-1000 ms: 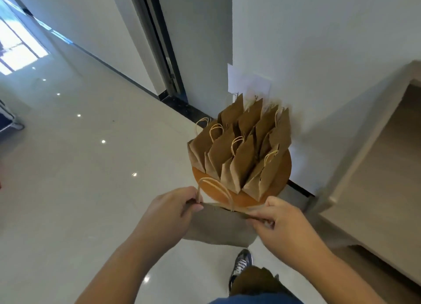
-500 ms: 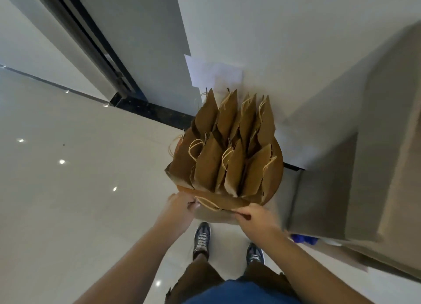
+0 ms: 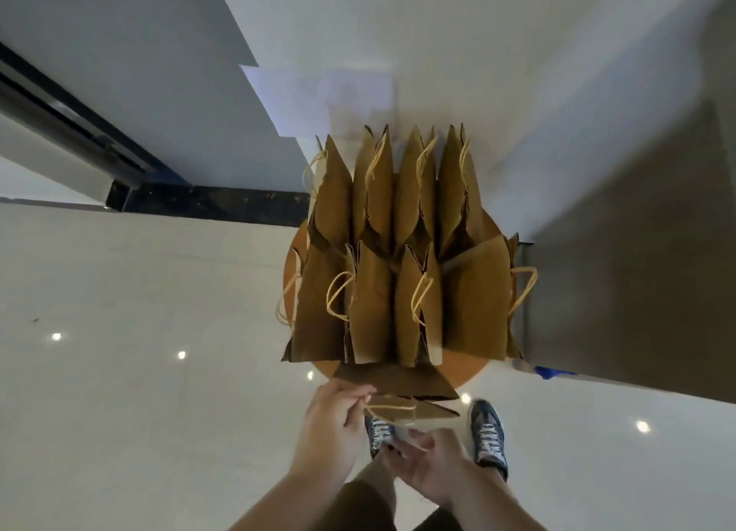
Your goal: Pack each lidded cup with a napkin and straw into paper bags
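Since the earlier frame, the right grip has let go of the paper bag. It now lies below the bag, palm up, fingers relaxed, holding nothing visible. The left grip still pinches the bag at its top edge, beside the twine handle. The bag is folded flat at the near edge of the round bench, just in front of two rows of standing bags. Whether it rests on the bench cannot be told. No cup, napkin or straw is in view.

Handling, by judgement: the bag is light, thin paper, stiff along its creases but easily crumpled or torn at the rim. Take hold at two opposite rim edges to spread the mouth, or at the handle to carry. Avoid squeezing the flat faces. The twine looks rough and unlikely to slip.
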The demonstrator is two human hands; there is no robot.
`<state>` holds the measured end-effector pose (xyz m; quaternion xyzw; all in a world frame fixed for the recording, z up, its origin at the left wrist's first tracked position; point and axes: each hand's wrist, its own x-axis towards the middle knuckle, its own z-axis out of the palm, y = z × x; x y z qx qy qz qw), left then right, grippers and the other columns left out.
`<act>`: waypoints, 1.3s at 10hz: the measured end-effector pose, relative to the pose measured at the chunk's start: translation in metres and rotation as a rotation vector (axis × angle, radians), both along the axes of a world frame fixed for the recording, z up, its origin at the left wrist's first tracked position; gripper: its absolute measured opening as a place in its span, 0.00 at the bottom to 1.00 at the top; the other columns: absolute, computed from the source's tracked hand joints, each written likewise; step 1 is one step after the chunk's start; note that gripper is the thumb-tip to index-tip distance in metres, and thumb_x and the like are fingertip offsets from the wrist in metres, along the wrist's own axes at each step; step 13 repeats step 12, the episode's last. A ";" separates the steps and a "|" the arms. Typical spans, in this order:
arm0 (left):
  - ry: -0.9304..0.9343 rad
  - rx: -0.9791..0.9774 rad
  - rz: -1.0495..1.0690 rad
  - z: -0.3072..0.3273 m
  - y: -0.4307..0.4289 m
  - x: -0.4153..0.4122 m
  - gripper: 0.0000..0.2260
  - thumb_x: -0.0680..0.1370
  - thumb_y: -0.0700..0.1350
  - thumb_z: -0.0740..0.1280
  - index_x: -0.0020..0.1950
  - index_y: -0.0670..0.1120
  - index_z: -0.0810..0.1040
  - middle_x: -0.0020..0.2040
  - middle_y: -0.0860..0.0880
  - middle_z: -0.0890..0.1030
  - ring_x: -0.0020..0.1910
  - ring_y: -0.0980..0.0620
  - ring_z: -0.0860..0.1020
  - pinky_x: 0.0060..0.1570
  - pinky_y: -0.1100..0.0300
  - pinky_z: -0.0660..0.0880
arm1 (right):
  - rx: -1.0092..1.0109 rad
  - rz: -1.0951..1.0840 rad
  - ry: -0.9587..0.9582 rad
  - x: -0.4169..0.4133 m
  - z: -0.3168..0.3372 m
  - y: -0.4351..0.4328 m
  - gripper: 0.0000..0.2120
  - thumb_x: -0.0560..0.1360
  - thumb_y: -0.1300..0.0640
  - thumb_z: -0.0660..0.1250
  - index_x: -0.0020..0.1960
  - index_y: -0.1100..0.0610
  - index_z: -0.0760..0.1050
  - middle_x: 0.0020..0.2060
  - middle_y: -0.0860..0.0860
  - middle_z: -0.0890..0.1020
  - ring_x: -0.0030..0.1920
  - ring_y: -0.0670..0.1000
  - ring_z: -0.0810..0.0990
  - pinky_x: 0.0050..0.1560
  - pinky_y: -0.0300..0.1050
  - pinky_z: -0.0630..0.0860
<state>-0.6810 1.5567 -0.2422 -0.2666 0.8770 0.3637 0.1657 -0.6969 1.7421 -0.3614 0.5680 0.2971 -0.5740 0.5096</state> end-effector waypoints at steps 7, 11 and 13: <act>0.003 -0.064 -0.126 -0.019 -0.030 -0.044 0.11 0.82 0.48 0.71 0.63 0.55 0.85 0.57 0.64 0.75 0.64 0.56 0.76 0.65 0.58 0.78 | 0.138 -0.250 0.078 -0.036 -0.009 -0.064 0.25 0.83 0.41 0.66 0.70 0.59 0.76 0.63 0.69 0.82 0.54 0.72 0.87 0.53 0.65 0.85; -0.066 -0.110 -0.173 0.011 -0.026 -0.023 0.26 0.79 0.56 0.72 0.77 0.58 0.72 0.74 0.57 0.75 0.74 0.51 0.70 0.73 0.48 0.73 | 0.085 -0.370 0.125 -0.029 0.057 -0.041 0.24 0.87 0.43 0.58 0.68 0.63 0.75 0.51 0.72 0.85 0.51 0.72 0.87 0.45 0.62 0.86; -0.043 -0.158 -0.162 0.021 -0.015 -0.013 0.36 0.78 0.60 0.72 0.82 0.60 0.60 0.81 0.55 0.65 0.80 0.48 0.64 0.76 0.45 0.69 | 0.087 -0.281 0.125 -0.021 0.074 -0.035 0.22 0.86 0.42 0.59 0.67 0.60 0.73 0.51 0.70 0.86 0.49 0.71 0.88 0.49 0.64 0.86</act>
